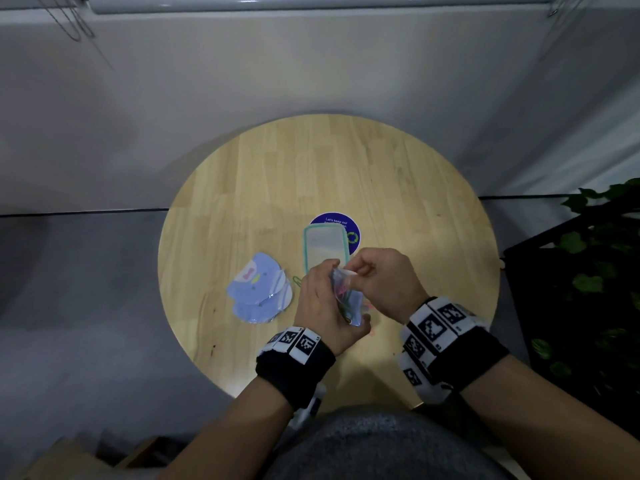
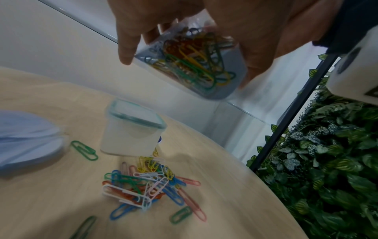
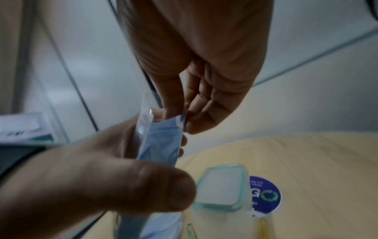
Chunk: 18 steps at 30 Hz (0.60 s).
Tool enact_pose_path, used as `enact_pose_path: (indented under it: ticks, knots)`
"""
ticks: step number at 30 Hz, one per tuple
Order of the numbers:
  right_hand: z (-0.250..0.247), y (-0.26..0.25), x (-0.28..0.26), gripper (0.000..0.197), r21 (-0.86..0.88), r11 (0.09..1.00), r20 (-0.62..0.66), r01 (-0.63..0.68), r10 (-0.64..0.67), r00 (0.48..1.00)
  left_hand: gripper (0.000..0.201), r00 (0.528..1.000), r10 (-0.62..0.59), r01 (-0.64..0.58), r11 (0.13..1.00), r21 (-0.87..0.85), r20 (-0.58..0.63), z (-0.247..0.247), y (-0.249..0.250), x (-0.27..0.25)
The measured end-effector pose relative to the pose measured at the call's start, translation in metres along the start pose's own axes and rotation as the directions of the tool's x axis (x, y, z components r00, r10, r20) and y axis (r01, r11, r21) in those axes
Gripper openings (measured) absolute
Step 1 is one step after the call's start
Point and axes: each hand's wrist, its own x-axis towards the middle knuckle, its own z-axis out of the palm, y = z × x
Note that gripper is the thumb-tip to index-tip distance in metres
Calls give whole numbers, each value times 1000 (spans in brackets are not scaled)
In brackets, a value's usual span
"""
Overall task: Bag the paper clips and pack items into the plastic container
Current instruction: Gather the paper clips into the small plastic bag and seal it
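Observation:
A small clear zip bag [image 1: 347,296] with several coloured paper clips inside hangs above the table's near side. My left hand [image 1: 327,284] grips its body; the clips show through the plastic bag [image 2: 194,59] in the left wrist view. My right hand [image 1: 354,271] pinches the bag's top edge [image 3: 163,129], thumb against fingers. A heap of loose paper clips [image 2: 147,181] lies on the wood under the bag, mostly hidden in the head view. The plastic container [image 1: 325,247], clear with a teal rim and open, stands just beyond my hands.
Blue penguin-shaped items [image 1: 259,289] lie to the left, with one green clip [image 1: 297,280] beside them. A round purple sticker [image 1: 351,228] is behind the container. The round wooden table [image 1: 346,168] meets a wall; a leafy plant on a black rack [image 1: 588,271] stands at the right.

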Motion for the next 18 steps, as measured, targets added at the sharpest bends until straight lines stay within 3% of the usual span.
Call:
enact_pose_path:
  ticks: [3, 5, 7, 10, 12, 15, 17, 18]
  knots:
    - [7, -1, -5, 26, -167, 980, -19, 110, -115, 993, 80, 994, 81, -85, 995, -57, -67, -8, 14, 3]
    - [11, 4, -5, 21, -219, 963, -13, 158, -165, 986, 76, 986, 149, -155, 984, -85, -78, -10, 23, 7]
    - [12, 8, -1, 18, -186, 977, -1, 105, -107, 994, 73, 988, 147, -150, 985, -84, -42, -10, 24, 8]
    - [13, 11, 1, 23, -195, 980, 124, 25, 0, 992, 75, 995, 66, -65, 998, -24, 72, -6, 7, -1]
    - [10, 14, 0, 23, -125, 991, 210, -49, 75, 975, 81, 995, 19, -17, 1000, -24, 101, -3, -3, -4]
    - [-1, 25, 6, 17, 239, 930, 290, -278, 204, 935, 80, 997, -30, 29, 999, 15, 77, -10, -13, -1]
    - [-6, 45, 17, 11, 350, 871, 186, -346, 297, 937, 81, 997, -77, 76, 996, 46, 23, -18, -25, -3]
    - [-6, 58, 23, 12, 301, 890, 108, -344, 326, 939, 82, 996, -93, 93, 994, 63, -3, -22, -31, -4]
